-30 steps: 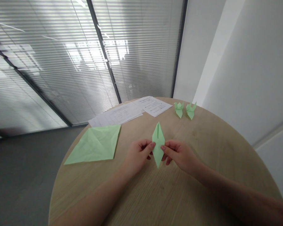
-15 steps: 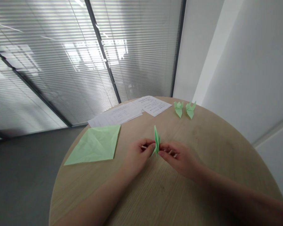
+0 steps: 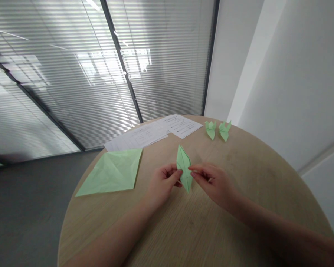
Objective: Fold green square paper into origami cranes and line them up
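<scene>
A piece of folded green paper, long and diamond-shaped with a crease down its middle, is held up over the table. My left hand is closed on its left edge, thumb in front and fingers behind. On the opposite edge, the thumb and index finger of my right hand pinch the same paper. Its back and the fingertips behind it are hidden.
Green paper sheets, creased, lie flat at the left of the round wooden table. Printed white papers overlap along the far edge. Two folded green paper cranes stand side by side at the back right.
The folded paper has turned from nearly edge-on to showing its broad face. My right hand's fingers have shifted to a pinch on its right edge; my left hand keeps hold.
</scene>
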`<action>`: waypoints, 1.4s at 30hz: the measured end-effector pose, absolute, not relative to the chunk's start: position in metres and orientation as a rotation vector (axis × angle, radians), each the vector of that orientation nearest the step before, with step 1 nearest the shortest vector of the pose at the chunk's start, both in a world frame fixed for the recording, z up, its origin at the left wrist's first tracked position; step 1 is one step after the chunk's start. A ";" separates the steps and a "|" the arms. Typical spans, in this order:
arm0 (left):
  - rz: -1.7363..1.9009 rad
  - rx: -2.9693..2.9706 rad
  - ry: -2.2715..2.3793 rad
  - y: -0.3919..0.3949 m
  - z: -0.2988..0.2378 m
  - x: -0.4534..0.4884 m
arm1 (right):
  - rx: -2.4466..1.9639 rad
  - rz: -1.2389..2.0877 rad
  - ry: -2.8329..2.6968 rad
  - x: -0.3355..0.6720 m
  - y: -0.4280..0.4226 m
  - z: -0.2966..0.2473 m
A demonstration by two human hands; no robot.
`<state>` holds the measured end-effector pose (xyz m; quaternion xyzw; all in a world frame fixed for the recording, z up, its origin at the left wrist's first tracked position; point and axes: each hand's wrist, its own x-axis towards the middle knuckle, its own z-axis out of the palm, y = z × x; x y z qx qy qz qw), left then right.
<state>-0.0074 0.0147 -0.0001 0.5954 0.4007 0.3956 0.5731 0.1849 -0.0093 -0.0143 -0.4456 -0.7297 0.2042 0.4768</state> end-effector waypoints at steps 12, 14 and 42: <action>1.030 1.461 0.952 0.013 -0.005 -0.004 | -0.965 1.328 -1.214 0.168 -0.007 -0.023; 1.051 1.509 0.981 0.013 -0.006 -0.005 | -0.927 1.384 -1.170 0.168 -0.006 -0.021; 0.908 1.638 1.047 0.015 0.000 -0.010 | -0.940 1.491 -1.024 0.172 -0.003 -0.022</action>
